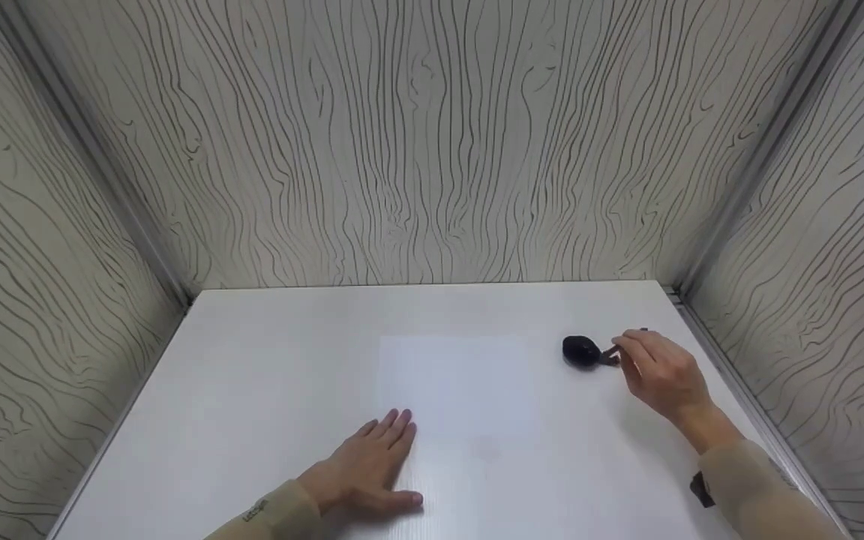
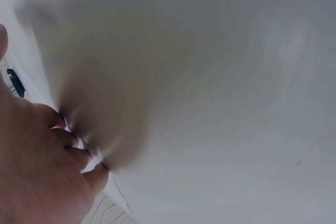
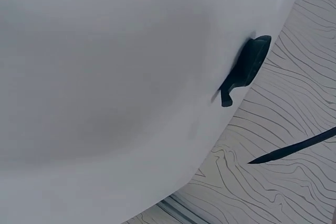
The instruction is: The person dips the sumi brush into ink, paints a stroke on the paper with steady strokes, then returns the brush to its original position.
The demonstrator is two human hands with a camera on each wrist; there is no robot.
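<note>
My left hand [image 1: 372, 465] lies flat on the table with fingers straight, its fingertips at the lower left corner of a white sheet of paper [image 1: 462, 386]. In the left wrist view that hand [image 2: 42, 166] presses its fingertips down near the sheet's edge. At the right, my right hand [image 1: 661, 371] pinches a slim dark pointed stick [image 3: 294, 149], perhaps a brush; its kind is unclear. Just left of the right hand sits a small black dish [image 1: 580, 351] with a short stub [image 3: 226, 98] at its side. The right fingers hide most of the stick in the head view.
The white table [image 1: 267, 352] meets a wood-grain patterned back wall [image 1: 417, 150]. Similar panels stand at the left [image 1: 42, 285] and right [image 1: 837, 285], with metal rails [image 1: 732, 172] along the corners.
</note>
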